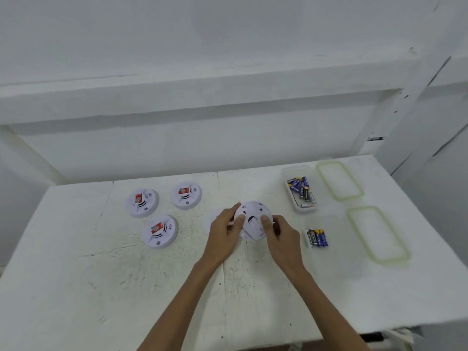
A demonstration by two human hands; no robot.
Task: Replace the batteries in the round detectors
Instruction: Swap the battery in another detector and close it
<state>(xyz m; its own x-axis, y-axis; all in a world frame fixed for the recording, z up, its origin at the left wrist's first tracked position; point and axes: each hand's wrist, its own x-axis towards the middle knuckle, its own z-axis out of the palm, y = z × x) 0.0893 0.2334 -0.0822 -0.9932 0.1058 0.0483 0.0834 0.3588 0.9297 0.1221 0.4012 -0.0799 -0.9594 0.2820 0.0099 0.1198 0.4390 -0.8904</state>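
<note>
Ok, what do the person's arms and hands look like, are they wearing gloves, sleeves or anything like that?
Nothing worn that shows. The left hand and right hand have no gloves, and no rings can be made out on the fingers. The left forearm and right forearm are uncovered down to the bottom edge of the picture, with no sleeve, watch or bracelet in view.

head view looks down, forward over the table.

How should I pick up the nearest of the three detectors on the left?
Probably by its rim, from above: the nearest detector lies flat on the table, its edge free all round, so thumb and fingers can span opposite sides.
</note>
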